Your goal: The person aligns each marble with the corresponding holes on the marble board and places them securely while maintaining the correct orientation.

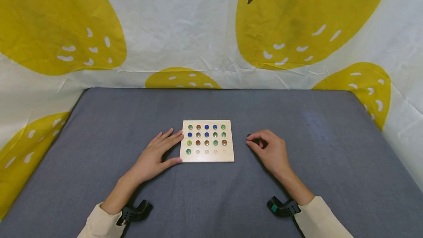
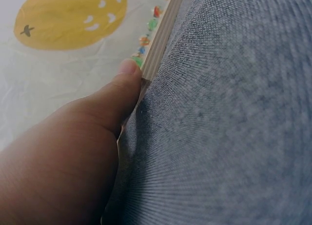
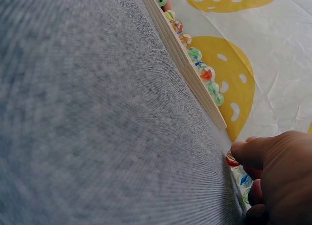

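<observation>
A pale wooden board (image 1: 208, 158) lies flat at mid-table, bearing rows of glass marbles in green, blue, brown and yellow-green. In its front row a green marble (image 1: 188, 151) sits at the left end, beside several bare hollows. My left hand (image 1: 150, 161) rests along the board's left side, fingers spread, fingertips and thumb touching the edge. To the right of the board, my right hand (image 1: 271, 153) pinches a red-streaked marble (image 3: 232, 160) between thumb and fingertips. A blue-and-clear marble (image 3: 245, 180) shows below it, partly hidden by the curled fingers.
Grey cloth covers the table (image 1: 211, 197). Behind it hangs a white curtain (image 1: 185, 21) with large yellow fruit shapes. Black wrist devices sit at the left wrist (image 1: 135, 212) and the right wrist (image 1: 283, 207).
</observation>
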`<state>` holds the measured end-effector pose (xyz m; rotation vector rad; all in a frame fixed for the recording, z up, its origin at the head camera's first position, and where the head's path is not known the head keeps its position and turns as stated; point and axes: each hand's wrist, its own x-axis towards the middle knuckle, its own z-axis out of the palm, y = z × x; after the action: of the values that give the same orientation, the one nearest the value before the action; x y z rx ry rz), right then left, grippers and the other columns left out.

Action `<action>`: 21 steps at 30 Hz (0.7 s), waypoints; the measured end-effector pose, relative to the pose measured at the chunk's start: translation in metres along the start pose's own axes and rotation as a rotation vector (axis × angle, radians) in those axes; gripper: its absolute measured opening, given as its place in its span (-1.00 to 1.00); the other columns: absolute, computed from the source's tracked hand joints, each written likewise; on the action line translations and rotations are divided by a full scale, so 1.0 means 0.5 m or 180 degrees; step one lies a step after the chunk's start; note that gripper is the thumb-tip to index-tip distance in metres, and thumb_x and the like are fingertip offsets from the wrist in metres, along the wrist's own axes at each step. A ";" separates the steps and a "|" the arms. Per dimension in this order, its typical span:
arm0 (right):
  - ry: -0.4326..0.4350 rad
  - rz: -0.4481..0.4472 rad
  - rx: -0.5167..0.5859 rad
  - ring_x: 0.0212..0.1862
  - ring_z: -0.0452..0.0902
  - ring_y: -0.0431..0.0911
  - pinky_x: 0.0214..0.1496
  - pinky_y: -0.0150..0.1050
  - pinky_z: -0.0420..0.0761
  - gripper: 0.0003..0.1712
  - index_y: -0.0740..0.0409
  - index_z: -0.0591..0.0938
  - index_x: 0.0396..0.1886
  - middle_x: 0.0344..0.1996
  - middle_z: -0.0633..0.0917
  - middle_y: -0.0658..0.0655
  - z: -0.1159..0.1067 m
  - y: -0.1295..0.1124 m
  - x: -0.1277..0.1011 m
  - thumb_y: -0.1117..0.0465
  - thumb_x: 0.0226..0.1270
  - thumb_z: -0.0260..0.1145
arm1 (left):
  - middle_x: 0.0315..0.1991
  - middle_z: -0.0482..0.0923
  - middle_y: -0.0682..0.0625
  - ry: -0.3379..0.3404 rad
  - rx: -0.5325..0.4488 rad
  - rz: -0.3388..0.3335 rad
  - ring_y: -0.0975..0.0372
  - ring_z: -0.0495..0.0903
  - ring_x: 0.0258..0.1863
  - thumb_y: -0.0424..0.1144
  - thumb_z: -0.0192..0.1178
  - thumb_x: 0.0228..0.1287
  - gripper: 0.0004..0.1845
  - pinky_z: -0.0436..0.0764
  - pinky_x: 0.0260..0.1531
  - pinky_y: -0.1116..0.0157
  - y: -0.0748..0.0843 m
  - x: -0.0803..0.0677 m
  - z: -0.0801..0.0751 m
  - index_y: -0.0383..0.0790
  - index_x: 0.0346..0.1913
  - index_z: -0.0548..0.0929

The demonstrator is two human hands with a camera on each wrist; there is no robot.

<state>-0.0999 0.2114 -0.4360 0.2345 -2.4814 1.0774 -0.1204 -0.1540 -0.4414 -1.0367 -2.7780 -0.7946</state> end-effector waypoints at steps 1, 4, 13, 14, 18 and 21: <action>0.0000 -0.0006 -0.0005 -0.57 0.29 -0.24 -0.55 -0.41 0.26 -0.85 -0.01 0.73 -0.42 -0.62 0.43 -0.12 0.000 0.001 0.000 0.29 0.03 0.54 | 0.43 0.20 0.01 0.0002 0.0000 -0.0001 0.01 0.04 0.44 0.07 0.27 0.23 -0.23 -0.07 0.40 -0.03 0.000 0.000 0.000 -0.10 0.45 0.28; 0.0001 -0.0009 -0.0009 -0.57 0.29 -0.24 -0.55 -0.41 0.26 -0.85 -0.01 0.73 -0.43 -0.63 0.43 -0.13 0.001 0.001 -0.001 0.29 0.02 0.54 | 0.43 0.20 0.01 0.0005 -0.0007 -0.0001 0.01 0.04 0.44 0.07 0.27 0.23 -0.23 -0.07 0.40 -0.03 0.000 0.000 0.000 -0.10 0.44 0.28; -0.0073 -0.0066 -0.0029 -0.57 0.31 -0.25 -0.56 -0.42 0.27 -0.86 0.00 0.74 -0.42 -0.60 0.50 -0.14 0.000 -0.002 -0.001 0.30 0.03 0.53 | 0.43 0.20 0.02 0.0021 0.0006 0.0010 0.01 0.04 0.44 0.07 0.27 0.23 -0.23 -0.07 0.40 -0.02 -0.002 0.000 0.002 -0.09 0.45 0.28; -0.0082 -0.0071 -0.0028 -0.57 0.31 -0.25 -0.56 -0.42 0.27 -0.86 0.00 0.74 -0.42 -0.58 0.53 -0.14 -0.001 -0.002 -0.001 0.30 0.03 0.53 | 0.43 0.20 0.02 0.0017 0.0005 0.0008 0.01 0.04 0.44 0.07 0.27 0.23 -0.23 -0.07 0.40 -0.03 -0.001 0.000 0.002 -0.09 0.45 0.28; -0.0098 -0.0074 -0.0029 -0.57 0.31 -0.25 -0.56 -0.42 0.28 -0.87 0.03 0.73 -0.41 -0.54 0.57 -0.14 -0.001 -0.003 -0.002 0.29 0.05 0.53 | 0.43 0.20 0.01 0.0006 -0.0002 -0.0001 0.01 0.04 0.44 0.07 0.27 0.23 -0.23 -0.07 0.40 -0.02 0.000 0.000 0.001 -0.10 0.45 0.28; -0.0095 -0.0076 -0.0037 -0.57 0.32 -0.24 -0.56 -0.42 0.28 -0.86 0.02 0.73 -0.40 -0.57 0.54 -0.14 -0.001 -0.003 -0.002 0.28 0.04 0.53 | 0.43 0.20 0.01 0.0004 0.0000 -0.0004 0.01 0.04 0.44 0.07 0.27 0.23 -0.23 -0.07 0.40 -0.02 0.002 0.000 0.000 -0.11 0.44 0.28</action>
<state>-0.0982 0.2107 -0.4353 0.2782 -2.5041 1.0568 -0.1198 -0.1534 -0.4410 -1.0341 -2.7781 -0.7950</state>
